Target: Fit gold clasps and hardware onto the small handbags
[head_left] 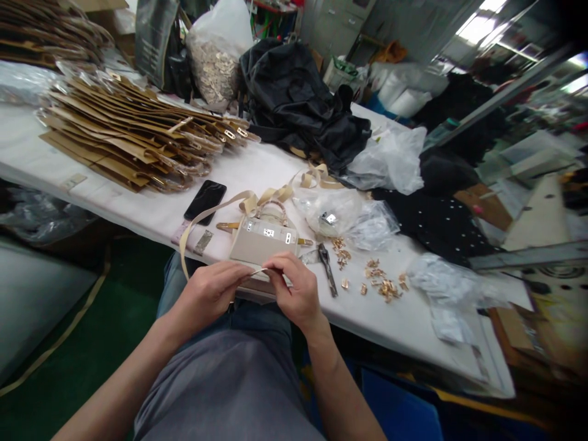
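A small beige handbag (260, 248) with metal fittings and a short handle lies at the table's front edge, just beyond my hands. From behind it a long beige strap (195, 222) loops left and runs down behind my left hand. My left hand (215, 286) is closed, thumb and fingers pinching a thin pale strip that looks like the strap's end. My right hand (296, 286) pinches the same strip a short way to the right, its fingers bent. The strip bows slightly between both hands. My fingers hide most of it.
A phone (205, 201) lies left of the handbag. To the right are a dark hand tool (327, 269), loose gold-coloured fittings (389, 290) and clear plastic bags (331, 211). Stacked brown bag pieces (124, 131) fill the left; a black backpack (298, 92) stands at the back.
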The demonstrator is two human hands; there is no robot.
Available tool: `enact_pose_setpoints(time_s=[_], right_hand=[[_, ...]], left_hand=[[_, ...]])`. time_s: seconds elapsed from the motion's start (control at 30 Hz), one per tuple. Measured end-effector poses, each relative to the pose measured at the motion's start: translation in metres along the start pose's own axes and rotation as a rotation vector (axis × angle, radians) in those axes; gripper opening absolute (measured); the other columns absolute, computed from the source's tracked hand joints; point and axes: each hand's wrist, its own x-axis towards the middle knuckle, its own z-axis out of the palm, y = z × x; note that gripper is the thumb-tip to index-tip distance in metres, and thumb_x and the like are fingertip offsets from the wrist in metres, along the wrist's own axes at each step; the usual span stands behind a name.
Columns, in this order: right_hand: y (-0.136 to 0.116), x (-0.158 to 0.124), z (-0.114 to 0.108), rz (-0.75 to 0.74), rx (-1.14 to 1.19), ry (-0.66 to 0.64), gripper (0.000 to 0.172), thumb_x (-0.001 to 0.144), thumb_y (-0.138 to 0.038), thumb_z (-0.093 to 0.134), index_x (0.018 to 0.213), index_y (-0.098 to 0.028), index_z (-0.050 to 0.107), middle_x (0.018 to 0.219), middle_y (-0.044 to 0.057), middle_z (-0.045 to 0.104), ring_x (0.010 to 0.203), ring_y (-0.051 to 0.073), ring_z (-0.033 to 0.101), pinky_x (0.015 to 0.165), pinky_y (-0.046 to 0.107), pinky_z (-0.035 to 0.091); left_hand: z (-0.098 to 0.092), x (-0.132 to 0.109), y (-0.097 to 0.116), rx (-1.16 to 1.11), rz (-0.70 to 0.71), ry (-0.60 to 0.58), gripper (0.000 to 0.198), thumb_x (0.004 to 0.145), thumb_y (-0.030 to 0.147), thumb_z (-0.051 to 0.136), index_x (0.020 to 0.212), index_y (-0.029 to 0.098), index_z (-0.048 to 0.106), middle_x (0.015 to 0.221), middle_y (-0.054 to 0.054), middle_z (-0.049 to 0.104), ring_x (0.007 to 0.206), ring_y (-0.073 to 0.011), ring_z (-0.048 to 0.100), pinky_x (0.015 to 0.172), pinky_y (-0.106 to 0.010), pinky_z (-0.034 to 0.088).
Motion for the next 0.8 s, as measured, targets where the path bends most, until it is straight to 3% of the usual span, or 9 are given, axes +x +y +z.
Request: enact_pose_setpoints(time_s=[0.23, 0.37, 0.43, 0.47, 0.5, 0.57, 0.63, 0.73, 0.8], right_hand=[[0.001, -0.023, 0.006, -0.196, -0.203, 0.175, 0.03, 0.112, -0.009, 0.062, 0.133, -0.027, 0.075, 0.118, 0.009, 0.082, 0.109, 0.021, 0.082, 0.097, 0.036, 0.069], [-0.001, -0.024, 0.002, -0.195, -0.236, 0.21, 0.034, 0.11, -0.007, 0.062, 0.134, -0.027, 0.074, 0.118, 0.009, 0.082, 0.109, 0.022, 0.083, 0.096, 0.037, 0.07], [-0.001, -0.022, 0.0, -0.178, -0.212, 0.191, 0.033, 0.109, -0.006, 0.063, 0.133, -0.027, 0.074, 0.117, 0.009, 0.082, 0.108, 0.022, 0.082, 0.095, 0.036, 0.07], [-0.001, -0.021, -0.002, -0.172, -0.201, 0.18, 0.033, 0.109, -0.006, 0.063, 0.132, -0.027, 0.074, 0.117, 0.009, 0.081, 0.107, 0.021, 0.082, 0.095, 0.036, 0.07], [-0.001, -0.02, -0.003, -0.171, -0.194, 0.171, 0.032, 0.109, -0.006, 0.064, 0.132, -0.026, 0.074, 0.117, 0.009, 0.081, 0.107, 0.021, 0.082, 0.095, 0.035, 0.07], [-0.002, -0.019, -0.006, -0.176, -0.197, 0.149, 0.032, 0.109, -0.005, 0.065, 0.132, -0.026, 0.074, 0.118, 0.009, 0.081, 0.108, 0.02, 0.082, 0.096, 0.034, 0.069], [-0.004, -0.018, -0.009, -0.18, -0.21, 0.124, 0.033, 0.11, -0.006, 0.065, 0.133, -0.026, 0.074, 0.12, 0.009, 0.082, 0.109, 0.02, 0.082, 0.095, 0.032, 0.069], [-0.006, -0.017, -0.013, -0.178, -0.227, 0.103, 0.033, 0.111, -0.007, 0.065, 0.135, -0.027, 0.074, 0.12, 0.008, 0.082, 0.108, 0.019, 0.082, 0.093, 0.031, 0.069], [-0.007, -0.017, -0.015, -0.179, -0.232, 0.091, 0.033, 0.111, -0.007, 0.065, 0.135, -0.027, 0.074, 0.121, 0.007, 0.082, 0.11, 0.018, 0.082, 0.095, 0.03, 0.068]], left_hand=[[0.002, -0.004, 0.007, 0.176, 0.035, 0.197, 0.009, 0.105, 0.016, 0.081, 0.102, 0.025, 0.08, 0.086, -0.004, 0.082, 0.074, -0.0217, 0.075, 0.073, -0.034, 0.056], [0.001, -0.009, -0.001, 0.178, 0.012, 0.182, 0.022, 0.101, 0.022, 0.09, 0.085, 0.025, 0.074, 0.073, -0.001, 0.073, 0.067, -0.0195, 0.068, 0.068, -0.033, 0.051], [0.001, -0.007, -0.005, 0.134, -0.056, 0.153, 0.011, 0.101, 0.026, 0.091, 0.099, 0.025, 0.08, 0.084, -0.003, 0.079, 0.072, -0.0188, 0.07, 0.07, -0.031, 0.055], [0.0, -0.004, -0.006, 0.102, -0.104, 0.14, 0.019, 0.101, 0.029, 0.092, 0.118, 0.026, 0.082, 0.1, -0.005, 0.083, 0.075, -0.0182, 0.072, 0.071, -0.03, 0.057], [0.0, -0.001, -0.006, 0.068, -0.149, 0.129, 0.044, 0.1, 0.032, 0.093, 0.141, 0.027, 0.078, 0.122, -0.009, 0.084, 0.079, -0.0176, 0.074, 0.071, -0.029, 0.06], [0.0, 0.006, -0.003, 0.012, -0.213, 0.101, 0.091, 0.097, 0.035, 0.096, 0.176, 0.033, 0.052, 0.165, -0.016, 0.067, 0.088, -0.0176, 0.076, 0.069, -0.026, 0.065], [0.0, 0.013, 0.001, -0.034, -0.22, 0.047, 0.109, 0.097, 0.031, 0.095, 0.186, 0.04, 0.034, 0.185, -0.017, 0.045, 0.1, -0.0204, 0.079, 0.068, -0.026, 0.068], [0.0, 0.022, 0.004, -0.142, -0.139, -0.06, 0.094, 0.103, 0.021, 0.084, 0.183, 0.043, 0.042, 0.189, -0.014, 0.04, 0.128, -0.0296, 0.077, 0.083, -0.033, 0.074], [0.002, 0.027, 0.003, -0.235, -0.088, -0.148, 0.08, 0.106, 0.018, 0.079, 0.178, 0.041, 0.053, 0.188, -0.013, 0.042, 0.153, -0.0362, 0.065, 0.104, -0.044, 0.073]])
